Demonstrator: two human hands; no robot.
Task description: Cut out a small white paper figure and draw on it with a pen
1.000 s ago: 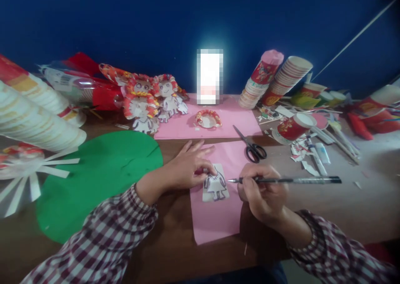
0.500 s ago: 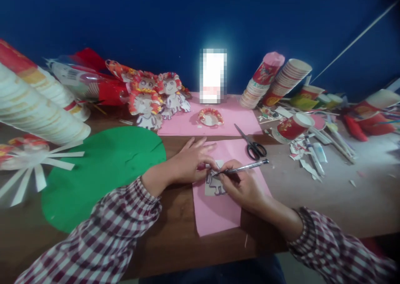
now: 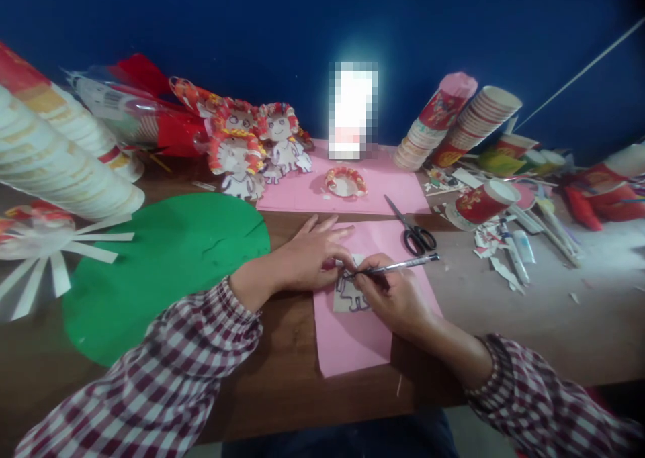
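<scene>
A pen (image 3: 403, 265) is pinched in my right hand (image 3: 400, 300), its tip down at a small pale piece of paper (image 3: 342, 305). Dark outlines of a little figure's body and legs show on that piece; its upper part is largely covered by my fingers. My left hand (image 3: 310, 255) lies palm down with fingers spread, the thumb and forefinger pressing at the piece's top left. Under both is a pink sheet (image 3: 353, 354) on the brown table. Black-handled scissors (image 3: 417, 240) lie at the sheet's upper right.
Left of my arm is a green paper circle (image 3: 161, 263). Behind it stand several paper figures (image 3: 239, 156) with red-and-yellow rims. A wrapped ring (image 3: 345, 184) rests on pink paper at the back. Cup stacks (image 3: 478, 125), a red cup (image 3: 486, 205) and paper scraps crowd the right.
The camera's view has shifted slightly, so the table things appear a little higher and farther right. Pen and both hands keep nearly the same places on the paper.
</scene>
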